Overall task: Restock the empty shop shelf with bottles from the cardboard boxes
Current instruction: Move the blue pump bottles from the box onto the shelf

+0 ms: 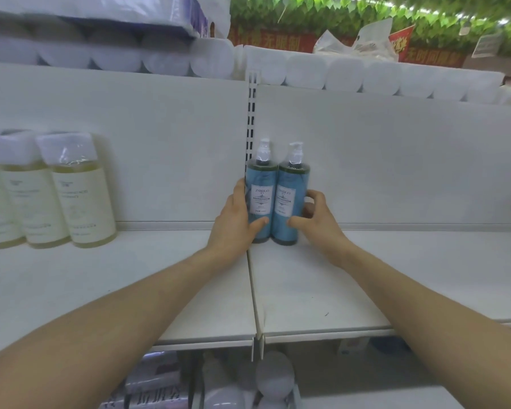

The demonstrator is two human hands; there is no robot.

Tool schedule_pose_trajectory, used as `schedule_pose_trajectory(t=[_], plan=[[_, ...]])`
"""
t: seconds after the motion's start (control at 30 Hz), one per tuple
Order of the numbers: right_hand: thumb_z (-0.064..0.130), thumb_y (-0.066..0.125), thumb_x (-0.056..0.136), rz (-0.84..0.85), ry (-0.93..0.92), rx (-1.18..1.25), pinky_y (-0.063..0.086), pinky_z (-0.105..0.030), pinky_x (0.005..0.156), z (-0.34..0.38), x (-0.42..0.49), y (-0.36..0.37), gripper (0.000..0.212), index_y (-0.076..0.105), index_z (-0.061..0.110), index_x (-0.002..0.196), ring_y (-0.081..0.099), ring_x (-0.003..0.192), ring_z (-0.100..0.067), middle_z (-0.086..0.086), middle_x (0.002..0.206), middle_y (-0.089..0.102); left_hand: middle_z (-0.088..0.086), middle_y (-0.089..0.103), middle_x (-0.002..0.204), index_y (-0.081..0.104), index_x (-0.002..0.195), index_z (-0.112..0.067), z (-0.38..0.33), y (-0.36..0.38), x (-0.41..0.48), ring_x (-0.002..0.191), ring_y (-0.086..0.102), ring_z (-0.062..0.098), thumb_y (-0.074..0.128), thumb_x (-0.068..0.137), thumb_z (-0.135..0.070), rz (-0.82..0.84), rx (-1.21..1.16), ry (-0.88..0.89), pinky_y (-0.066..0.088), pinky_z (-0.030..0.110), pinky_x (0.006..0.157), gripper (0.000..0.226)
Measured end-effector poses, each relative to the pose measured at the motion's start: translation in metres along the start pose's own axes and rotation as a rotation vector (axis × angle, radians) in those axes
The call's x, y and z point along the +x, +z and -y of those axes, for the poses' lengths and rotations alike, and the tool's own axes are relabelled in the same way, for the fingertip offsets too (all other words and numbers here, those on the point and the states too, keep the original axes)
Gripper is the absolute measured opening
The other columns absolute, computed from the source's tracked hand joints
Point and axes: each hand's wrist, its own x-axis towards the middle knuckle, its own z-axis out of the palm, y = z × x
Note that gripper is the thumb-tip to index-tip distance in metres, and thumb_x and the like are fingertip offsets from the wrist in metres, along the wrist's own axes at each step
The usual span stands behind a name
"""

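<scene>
Both bare forearms reach in from the lower edge and meet at the middle of the shelf [366, 276], a white shop shelf of 2 boards joined by a seam that runs toward the viewer. At the far end of that seam, against the white back panel [396, 160], 2 blue pump bottles stand upright, side by side and touching, just right of the slotted upright post [251, 113].

The left hand [233, 222] grips the left bottle [261, 199]: its thumb lies across the lower front of the label and its fingers wrap round the bottle's left flank. The right hand [316, 222] holds the right bottle [288, 202] in the same way, thumb on the lower front and fingers curled at the right flank; whether every fingertip touches the plastic cannot be told. Both bottles rest with their bases on the right-hand board, white pump heads up, labels facing outward.

Well apart, at the left end of the shelf, a row of pale yellow bottles [80, 190] with clear-wrapped white caps leans in the wide-angle view. Packs of white paper rolls [345, 75] line the top of the unit. Green foliage [337, 13] and a red banner [278, 39] hang beyond. Blurred white goods [275, 376] fill the shelf below.
</scene>
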Motion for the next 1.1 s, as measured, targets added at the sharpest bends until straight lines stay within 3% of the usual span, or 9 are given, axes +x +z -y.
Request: schedule_pose_trajectory(t=[0.13, 0.2, 0.43, 0.67, 0.73, 0.83, 0.97, 1.1], plan=[[0.027, 0.094, 0.081, -0.037, -0.031, -0.084, 0.052, -0.004, 0.07, 0.003, -0.003, 0.011, 0.083, 0.035, 0.032, 0.139, 0.058, 0.111, 0.007, 0.017, 0.128, 0.055, 0.003, 0.051, 0.158, 0.022, 0.165, -0.022, 0.001, 0.0, 0.0, 0.143, 0.054, 0.023, 0.081, 0.095, -0.026, -0.002, -0.005, 0.006, 0.051, 0.051, 0.113, 0.092], [0.027, 0.095, 0.078, -0.073, -0.031, -0.128, 0.05, -0.002, 0.066, 0.003, -0.002, 0.011, 0.083, 0.037, 0.032, 0.137, 0.058, 0.105, 0.008, 0.018, 0.123, 0.057, 0.003, 0.052, 0.157, 0.024, 0.164, -0.021, 0.001, 0.0, 0.0, 0.142, 0.054, 0.022, 0.081, 0.094, -0.026, 0.0, -0.01, 0.005, 0.051, 0.051, 0.113, 0.09], [0.013, 0.081, 0.084, -0.039, 0.023, -0.155, 0.055, -0.009, 0.067, 0.003, 0.003, 0.005, 0.071, 0.039, 0.036, 0.136, 0.063, 0.104, 0.011, 0.015, 0.127, 0.064, 0.002, 0.051, 0.157, 0.027, 0.163, -0.019, -0.001, 0.004, 0.001, 0.141, 0.055, 0.022, 0.082, 0.093, -0.026, -0.025, 0.009, -0.015, 0.05, 0.051, 0.112, 0.089], [0.014, 0.079, 0.088, -0.018, 0.059, -0.185, 0.054, -0.02, 0.085, 0.008, -0.007, 0.009, 0.075, 0.031, 0.034, 0.143, 0.063, 0.122, -0.009, 0.022, 0.126, 0.057, 0.004, 0.05, 0.152, 0.028, 0.162, -0.021, -0.004, 0.002, -0.005, 0.138, 0.054, 0.023, 0.084, 0.091, -0.03, -0.004, 0.038, -0.05, 0.05, 0.046, 0.112, 0.091], [0.021, 0.083, 0.088, -0.053, 0.048, -0.232, 0.053, -0.023, 0.091, 0.013, -0.018, 0.01, 0.082, 0.03, 0.027, 0.151, 0.056, 0.129, -0.013, 0.011, 0.139, 0.05, 0.006, 0.048, 0.149, 0.026, 0.163, -0.022, -0.004, -0.002, -0.013, 0.134, 0.054, 0.026, 0.084, 0.09, -0.033, 0.01, 0.069, -0.059, 0.049, 0.037, 0.104, 0.094], [0.03, 0.079, 0.093, -0.206, 0.012, -0.478, 0.044, -0.04, 0.113, 0.029, -0.035, 0.014, 0.088, 0.025, 0.009, 0.159, 0.041, 0.143, -0.027, -0.009, 0.16, 0.029, 0.008, 0.044, 0.15, 0.025, 0.162, -0.021, -0.004, -0.016, -0.026, 0.132, 0.055, 0.029, 0.081, 0.092, -0.038, 0.045, 0.131, -0.045, 0.041, 0.03, 0.093, 0.092], [0.029, 0.072, 0.095, -0.265, -0.029, -0.712, 0.046, -0.046, 0.108, 0.063, -0.068, 0.023, 0.076, 0.03, 0.006, 0.154, 0.042, 0.138, -0.034, -0.014, 0.154, 0.031, 0.011, 0.037, 0.158, 0.025, 0.164, -0.018, -0.011, -0.05, -0.052, 0.137, 0.05, 0.034, 0.077, 0.095, -0.046, 0.078, 0.265, -0.006, 0.05, 0.044, 0.102, 0.091], [0.029, 0.069, 0.094, -0.175, -0.128, -0.942, 0.05, -0.049, 0.103, 0.1, -0.115, 0.049, 0.067, 0.037, 0.008, 0.15, 0.047, 0.127, -0.034, -0.014, 0.146, 0.04, 0.01, 0.031, 0.165, 0.026, 0.164, -0.017, -0.021, -0.09, -0.085, 0.144, 0.044, 0.034, 0.073, 0.097, -0.051, 0.106, 0.418, 0.06, 0.051, 0.049, 0.108, 0.088]])
